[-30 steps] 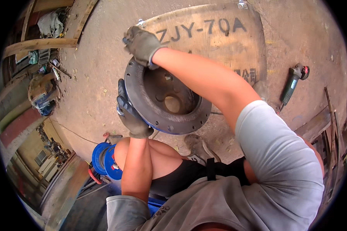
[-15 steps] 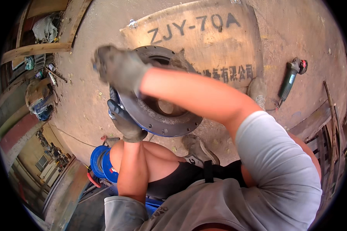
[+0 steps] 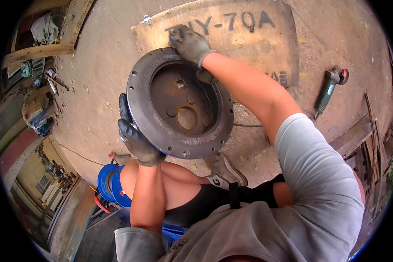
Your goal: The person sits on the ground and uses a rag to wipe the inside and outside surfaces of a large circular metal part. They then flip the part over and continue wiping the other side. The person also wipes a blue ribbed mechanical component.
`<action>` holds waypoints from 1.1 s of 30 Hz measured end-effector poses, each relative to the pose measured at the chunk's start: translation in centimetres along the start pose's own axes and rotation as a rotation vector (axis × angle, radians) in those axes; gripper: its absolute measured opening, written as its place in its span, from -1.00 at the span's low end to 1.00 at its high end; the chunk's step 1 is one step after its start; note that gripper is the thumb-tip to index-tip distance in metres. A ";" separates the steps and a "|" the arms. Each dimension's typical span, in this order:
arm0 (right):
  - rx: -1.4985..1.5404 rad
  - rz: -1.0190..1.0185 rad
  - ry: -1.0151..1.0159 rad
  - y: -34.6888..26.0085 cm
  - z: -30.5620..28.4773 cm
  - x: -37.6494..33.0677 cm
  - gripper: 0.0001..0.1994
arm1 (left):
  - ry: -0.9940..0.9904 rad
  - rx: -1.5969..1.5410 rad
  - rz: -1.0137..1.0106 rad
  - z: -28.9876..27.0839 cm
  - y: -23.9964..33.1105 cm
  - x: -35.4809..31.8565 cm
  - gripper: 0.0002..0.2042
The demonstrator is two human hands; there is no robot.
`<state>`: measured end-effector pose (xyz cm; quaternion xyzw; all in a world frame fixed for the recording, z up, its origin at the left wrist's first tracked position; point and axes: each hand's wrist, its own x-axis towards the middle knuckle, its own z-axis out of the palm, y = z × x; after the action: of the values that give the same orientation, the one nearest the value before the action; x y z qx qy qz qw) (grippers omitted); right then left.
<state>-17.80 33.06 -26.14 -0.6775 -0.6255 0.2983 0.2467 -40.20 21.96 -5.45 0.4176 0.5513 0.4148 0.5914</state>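
Blue spool [image 3: 115, 185], one. Left hand [image 3: 137, 139] gloved, fingers wrapped round left rim of one dark metal flange [image 3: 174, 98], tilted between hands. Gloved right hand [image 3: 191, 46] at top rim, fingers curled, cannot tell on what. One board [image 3: 257, 48], black stencilled lettering partly covered. One angle grinder [image 3: 327, 91].

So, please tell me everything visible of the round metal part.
The round part looks like scuffed dark grey metal. Its broad, hole-pierced rim surrounds a brownish hollow whose floor has a large and a smaller opening. Blue shows along the lower-left edge. It is tilted, open side toward the camera, near the picture's middle. The left grip is against its left edge; the right grip overlaps its top, contact unclear.
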 end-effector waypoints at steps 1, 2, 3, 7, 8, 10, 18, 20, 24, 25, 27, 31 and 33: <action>-0.110 -0.175 0.051 -0.3 1.7 1.3 -0.62 | -0.002 -0.029 -0.002 -0.5 -0.4 -0.1 -0.24; -0.235 -0.387 0.185 -1.7 1.6 2.3 -0.62 | -0.019 0.003 0.012 -1.0 -0.6 -0.2 -0.24; -0.177 -0.430 0.194 -4.4 1.5 3.1 -0.62 | -0.038 0.034 0.017 -1.1 -0.5 0.0 -0.25; 0.173 -0.530 0.029 -15.0 -4.2 1.5 -0.62 | 0.031 0.101 0.015 0.3 0.3 0.4 -0.27; 0.133 -0.597 0.073 -16.1 -4.3 0.3 -0.62 | 0.061 0.022 0.022 0.3 0.1 0.6 -0.31; 0.049 -0.776 0.136 -18.4 -5.1 -2.6 -0.63 | 0.249 0.126 -0.026 0.0 0.5 0.0 -0.38; 0.745 -0.506 -0.298 -18.7 -11.4 -19.0 -0.65 | 0.242 0.274 0.033 -4.3 -3.1 2.0 -0.37; 0.703 -0.457 -0.118 -16.2 -10.5 -21.7 -0.66 | 0.156 0.205 0.034 -3.4 -1.7 1.6 -0.26; 0.611 -0.314 0.041 -9.2 -7.0 -25.4 -0.67 | 0.235 0.059 0.034 0.3 0.1 0.0 -0.21; 0.507 -0.331 0.005 -7.0 -6.7 -25.5 -0.66 | 0.226 0.086 0.042 0.2 0.1 0.0 -0.21; 0.234 -0.244 -0.091 -1.3 -5.7 -25.3 -0.63 | 0.197 0.136 0.047 0.3 0.2 0.0 -0.21; 0.275 0.500 -0.069 4.7 -2.3 -22.3 -0.50 | 0.180 0.080 0.031 0.2 0.2 0.5 -0.20; 0.240 0.427 0.041 3.4 -1.5 -19.4 -0.40 | 0.187 0.003 -0.011 0.0 0.1 0.3 -0.19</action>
<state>-15.11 13.45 -25.67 -0.7658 -0.4232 0.4022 0.2694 -40.22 22.30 -5.47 0.3748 0.6070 0.4477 0.5391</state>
